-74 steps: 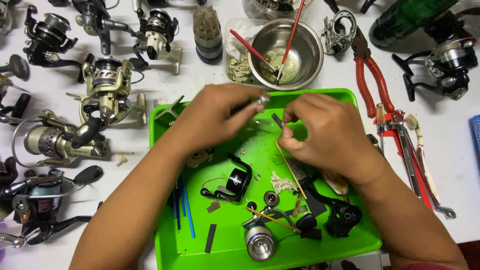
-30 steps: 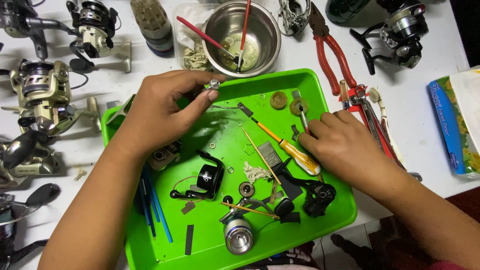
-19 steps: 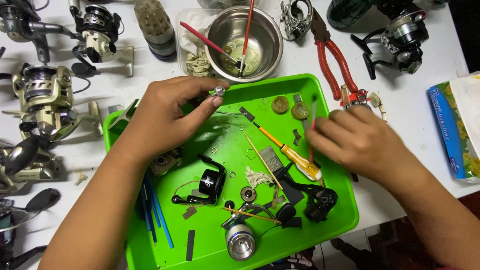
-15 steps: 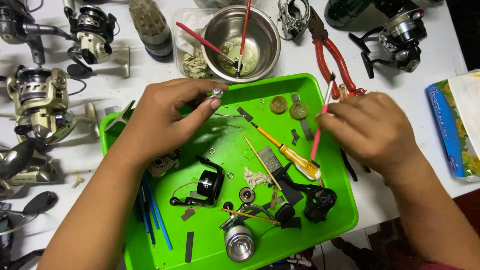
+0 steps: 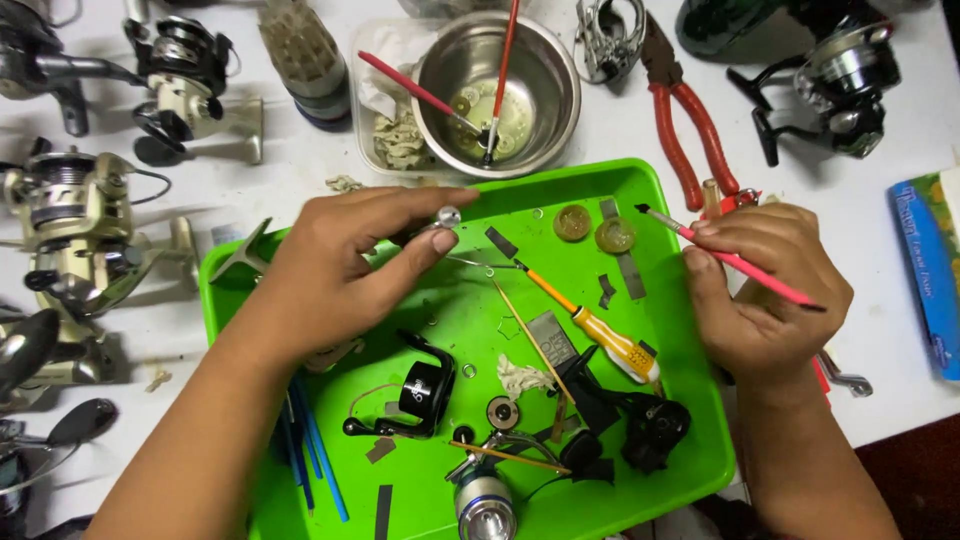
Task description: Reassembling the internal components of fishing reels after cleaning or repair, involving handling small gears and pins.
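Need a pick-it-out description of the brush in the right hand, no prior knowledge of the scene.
Start at the bright green tray mid-table and go to its right edge, where the right hand sits. The pink-handled brush lies across that hand, dark tip pointing left over the tray. Two more red-handled brushes stand in the steel bowl; only this one is held.

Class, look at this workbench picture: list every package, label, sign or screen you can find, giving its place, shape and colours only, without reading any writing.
Blue package: flat and rectangular, at the table's right edge, cut off by the frame; blue with a yellow-green picture patch and pale lettering.
Clear plastic tub: behind the green tray, beside the steel bowl; unlabelled.
No signs or screens in view.
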